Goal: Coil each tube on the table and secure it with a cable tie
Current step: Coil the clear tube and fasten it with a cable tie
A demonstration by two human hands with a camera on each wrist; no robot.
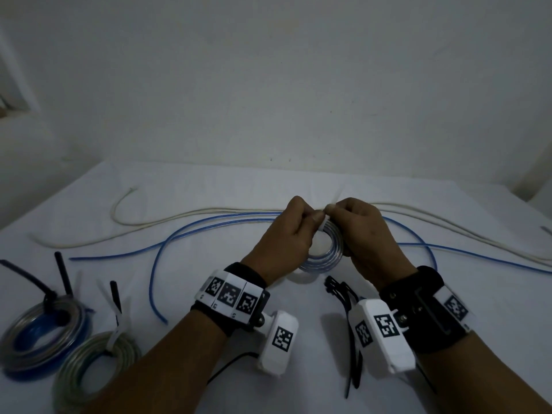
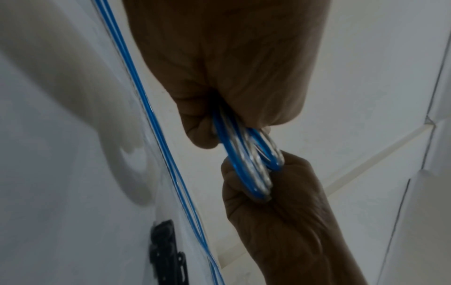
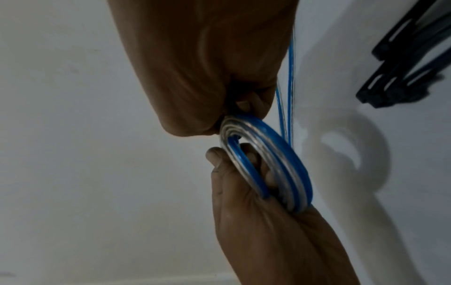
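Tubes (image 1: 209,231) sprawl left to right across the table (image 1: 209,180), blue and cream. Centre, a small blue coil (image 1: 324,258) stands upright between both hands: left hand (image 1: 286,234) pinches its top, right hand (image 1: 367,231) grips alongside, possibly threading a pale tie. Spare black ties (image 1: 340,289) lie just nearer, right.

The upper arc of the blue coil (image 1: 324,258) is covered by the left hand (image 1: 286,234) and right hand (image 1: 364,234); the item pinched at their fingertips is too small to identify. The right wrist mount hides part of the black cable ties (image 1: 340,289). The blue tied coil (image 1: 38,333) is cut by the left edge, and the clear tied coil (image 1: 95,369) runs under the forearm. The white tube (image 1: 194,212) and the loose blue tube (image 1: 478,255) run out of view at the right edge.
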